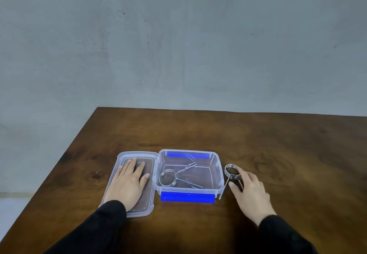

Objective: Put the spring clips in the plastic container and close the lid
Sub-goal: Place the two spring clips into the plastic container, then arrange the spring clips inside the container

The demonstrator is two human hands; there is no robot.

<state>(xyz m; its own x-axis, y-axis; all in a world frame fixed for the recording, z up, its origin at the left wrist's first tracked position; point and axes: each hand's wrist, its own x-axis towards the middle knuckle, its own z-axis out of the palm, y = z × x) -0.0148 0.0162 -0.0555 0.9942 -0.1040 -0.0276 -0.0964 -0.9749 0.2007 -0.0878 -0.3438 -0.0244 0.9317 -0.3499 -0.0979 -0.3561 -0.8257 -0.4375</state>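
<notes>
A clear plastic container (217,171) with blue latches stands open on the wooden table (198,130). One metal spring clip (168,177) lies inside it. Its clear lid (119,166) lies flat on the table just left of the container. My left hand (128,184) rests palm down on the lid, fingers spread. A second spring clip (231,171) sits on the table right of the container. My right hand (249,188) has its thumb and fingers around that clip's handles.
The table's left edge runs diagonally from the far left corner toward me. A grey wall rises behind the table. Both my sleeves are black.
</notes>
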